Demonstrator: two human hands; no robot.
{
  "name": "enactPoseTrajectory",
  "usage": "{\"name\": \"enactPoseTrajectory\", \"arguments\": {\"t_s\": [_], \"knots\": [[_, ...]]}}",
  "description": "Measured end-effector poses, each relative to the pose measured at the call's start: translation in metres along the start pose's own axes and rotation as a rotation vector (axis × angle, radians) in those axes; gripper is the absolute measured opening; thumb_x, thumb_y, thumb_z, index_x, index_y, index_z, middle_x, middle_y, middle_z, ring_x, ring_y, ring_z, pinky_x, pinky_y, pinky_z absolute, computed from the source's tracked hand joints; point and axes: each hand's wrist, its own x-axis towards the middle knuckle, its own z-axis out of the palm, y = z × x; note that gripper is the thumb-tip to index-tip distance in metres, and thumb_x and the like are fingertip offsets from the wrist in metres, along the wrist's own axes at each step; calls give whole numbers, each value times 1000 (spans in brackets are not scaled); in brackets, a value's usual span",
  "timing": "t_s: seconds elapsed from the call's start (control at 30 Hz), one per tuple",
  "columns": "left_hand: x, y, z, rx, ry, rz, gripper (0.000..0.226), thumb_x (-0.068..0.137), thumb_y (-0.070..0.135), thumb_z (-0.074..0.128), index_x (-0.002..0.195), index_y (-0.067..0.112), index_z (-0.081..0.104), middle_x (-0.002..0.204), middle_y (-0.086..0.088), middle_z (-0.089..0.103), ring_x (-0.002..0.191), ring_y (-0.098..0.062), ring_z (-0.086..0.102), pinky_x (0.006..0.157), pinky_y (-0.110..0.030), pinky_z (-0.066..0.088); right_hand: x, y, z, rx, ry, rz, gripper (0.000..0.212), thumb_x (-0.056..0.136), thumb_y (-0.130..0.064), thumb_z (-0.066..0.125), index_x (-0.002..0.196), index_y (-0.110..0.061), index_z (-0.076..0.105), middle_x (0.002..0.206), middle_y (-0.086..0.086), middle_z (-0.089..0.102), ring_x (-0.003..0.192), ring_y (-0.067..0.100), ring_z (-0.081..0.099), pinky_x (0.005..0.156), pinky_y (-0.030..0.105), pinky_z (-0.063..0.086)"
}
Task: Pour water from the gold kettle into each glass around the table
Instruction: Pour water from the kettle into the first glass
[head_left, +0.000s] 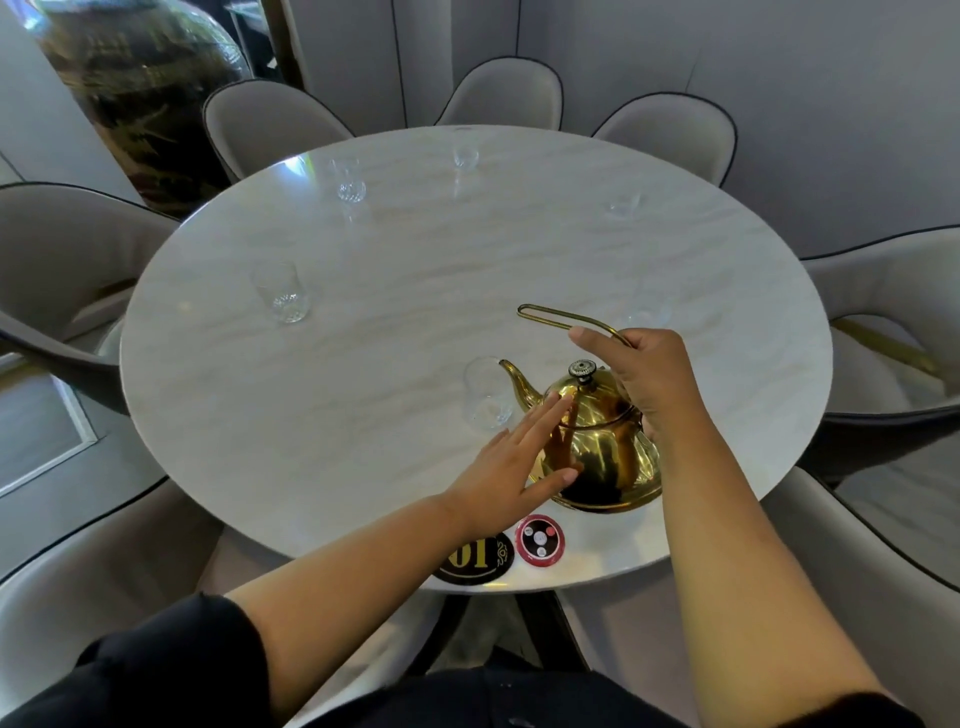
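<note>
Gold kettle (597, 447) sits near edge of tabletop (363, 364), spout aimed left at nearest glass (487, 395). Right hand (649, 379) fingers clamped on wire handle; left hand (511, 462) fingers spread flat against kettle's left side.

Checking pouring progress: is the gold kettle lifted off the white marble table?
No, the gold kettle sits on the white marble table, beside the nearest clear glass.

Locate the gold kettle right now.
In the head view the gold kettle stands near the table's near edge, right of centre, its spout beside a glass, between the left hand and right hand.
</note>
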Motion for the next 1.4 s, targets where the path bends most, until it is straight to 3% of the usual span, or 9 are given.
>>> {"name": "enactPoseTrajectory", "arguments": {"t_s": [0.2, 0.3, 0.57, 0.77, 1.4], "knots": [[1, -13, -5, 110, -81, 5, 66, 95, 54, 31, 148, 38, -5, 158, 14, -9, 145, -9, -7, 118, -47, -3, 2, 2, 10, -98, 8, 25, 52, 75, -40, 78, 48, -14, 42, 37, -11, 30, 47, 16, 31, 56, 30, 35], [0, -15, -6, 95, -69, 10, 67, 94, 56, 32, 147, 40, -4, 158, 14, -9, 145, -9, -11, 117, -44, -6, 2, 0, 13, -142, 1, 21, 50, 75, -43, 77, 54, -10, 46, 47, -1, 33, 53, 21, 34, 58, 32, 36], [4, -12, -12, -51, -95, -41, 64, 94, 54, 33, 147, 39, -1, 159, 12, -3, 145, -10, -6, 117, -42, -8, 7, -4, 20, -197, 3, 31, 55, 75, -43, 76, 48, -14, 39, 44, -4, 28, 47, 16, 29, 56, 31, 34], [5, -13, -12, -12, -120, -44, 64, 94, 56, 25, 148, 38, -5, 157, 15, -7, 145, -9, -9, 117, -47, -9, 8, -6, 22, -239, 2, 41, 55, 77, -43, 75, 46, -15, 39, 41, -6, 29, 45, 15, 29, 52, 27, 31], [1, -6, -9, -12, -130, -39, 62, 96, 53, 26, 147, 40, -7, 157, 15, -8, 145, -8, -8, 117, -49, -7, 4, -8, 18, -327, -45, 22, 50, 80, -47, 70, 58, -7, 50, 49, 2, 38, 50, 16, 37, 54, 28, 35]]}}
